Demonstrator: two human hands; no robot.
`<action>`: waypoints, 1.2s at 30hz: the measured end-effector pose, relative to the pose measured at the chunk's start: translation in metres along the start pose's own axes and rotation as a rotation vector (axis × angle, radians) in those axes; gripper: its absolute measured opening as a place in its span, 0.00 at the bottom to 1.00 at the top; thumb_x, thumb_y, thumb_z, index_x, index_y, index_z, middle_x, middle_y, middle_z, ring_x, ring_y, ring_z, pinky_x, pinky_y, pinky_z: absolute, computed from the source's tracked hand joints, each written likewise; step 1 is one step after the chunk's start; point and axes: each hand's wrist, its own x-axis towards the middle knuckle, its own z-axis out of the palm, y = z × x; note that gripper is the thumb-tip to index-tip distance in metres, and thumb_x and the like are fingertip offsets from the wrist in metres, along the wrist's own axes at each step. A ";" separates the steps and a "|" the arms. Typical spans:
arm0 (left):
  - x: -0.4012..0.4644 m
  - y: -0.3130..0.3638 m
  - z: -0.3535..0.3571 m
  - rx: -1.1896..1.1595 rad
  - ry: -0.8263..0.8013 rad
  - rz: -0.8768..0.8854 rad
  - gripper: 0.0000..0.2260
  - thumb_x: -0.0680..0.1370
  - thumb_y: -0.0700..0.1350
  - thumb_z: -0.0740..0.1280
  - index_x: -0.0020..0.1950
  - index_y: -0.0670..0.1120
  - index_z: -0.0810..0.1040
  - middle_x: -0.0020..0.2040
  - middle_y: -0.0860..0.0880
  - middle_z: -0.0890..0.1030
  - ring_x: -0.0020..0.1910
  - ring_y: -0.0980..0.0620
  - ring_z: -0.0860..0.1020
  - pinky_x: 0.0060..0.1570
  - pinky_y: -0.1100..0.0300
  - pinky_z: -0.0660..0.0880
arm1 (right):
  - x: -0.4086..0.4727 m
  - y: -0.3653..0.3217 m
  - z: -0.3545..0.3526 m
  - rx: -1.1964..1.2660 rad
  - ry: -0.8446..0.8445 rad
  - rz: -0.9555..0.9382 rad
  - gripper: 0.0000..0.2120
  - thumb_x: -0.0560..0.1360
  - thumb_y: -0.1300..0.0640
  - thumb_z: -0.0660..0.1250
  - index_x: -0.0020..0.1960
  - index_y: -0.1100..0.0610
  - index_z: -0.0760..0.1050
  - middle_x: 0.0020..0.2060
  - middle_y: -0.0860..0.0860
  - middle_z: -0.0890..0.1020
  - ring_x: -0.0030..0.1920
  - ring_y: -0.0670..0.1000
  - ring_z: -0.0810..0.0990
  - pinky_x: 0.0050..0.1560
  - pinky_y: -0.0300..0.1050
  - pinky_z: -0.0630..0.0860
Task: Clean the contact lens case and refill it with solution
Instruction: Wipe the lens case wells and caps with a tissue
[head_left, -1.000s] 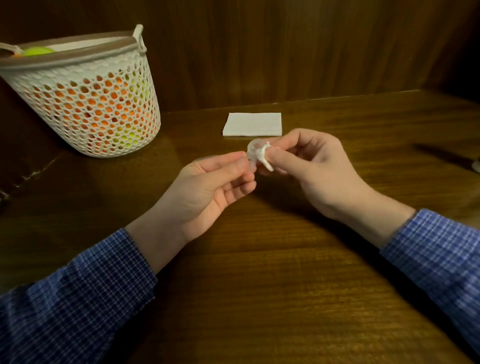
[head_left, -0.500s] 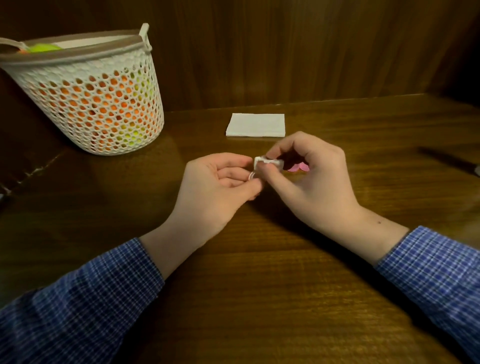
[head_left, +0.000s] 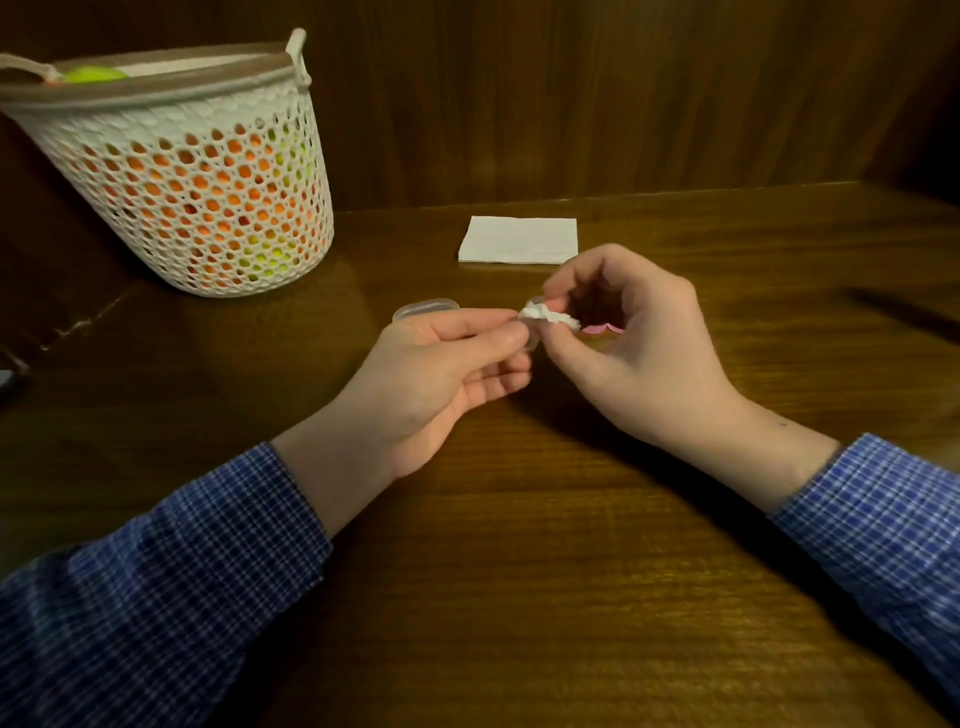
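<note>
On the counter (head_left: 571, 545), the basket (head_left: 208, 208) stands at 10 o'clock, the napkin (head_left: 519, 240) lies at 12, the hands meet between them.

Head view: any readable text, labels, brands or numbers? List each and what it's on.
None readable.
Basket: no label or print shows.
Folded napkin: plain white, no print.
Small clear case held by the left hand: no marking can be made out.
Twisted tissue in the right hand: blank.
Pink piece behind the fingers: mostly hidden, nothing legible.
</note>
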 end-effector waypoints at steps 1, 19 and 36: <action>0.000 0.001 0.000 -0.024 -0.026 -0.009 0.14 0.76 0.35 0.71 0.62 0.39 0.83 0.47 0.45 0.88 0.43 0.53 0.86 0.45 0.60 0.82 | 0.000 0.000 0.000 0.009 0.008 0.001 0.10 0.76 0.61 0.75 0.54 0.55 0.78 0.46 0.46 0.83 0.47 0.45 0.83 0.47 0.40 0.82; 0.001 -0.004 -0.004 0.042 0.122 0.170 0.08 0.77 0.35 0.71 0.52 0.44 0.87 0.49 0.45 0.89 0.49 0.49 0.88 0.46 0.59 0.84 | -0.004 0.005 0.002 -0.058 -0.107 0.096 0.04 0.75 0.59 0.76 0.46 0.51 0.84 0.40 0.41 0.84 0.44 0.41 0.83 0.45 0.35 0.80; 0.012 0.014 -0.025 0.984 0.039 0.234 0.07 0.78 0.43 0.75 0.54 0.52 0.87 0.40 0.54 0.87 0.39 0.54 0.85 0.40 0.63 0.83 | 0.010 0.023 -0.014 0.078 -0.207 0.358 0.04 0.75 0.57 0.75 0.48 0.52 0.81 0.42 0.49 0.85 0.43 0.47 0.84 0.42 0.36 0.82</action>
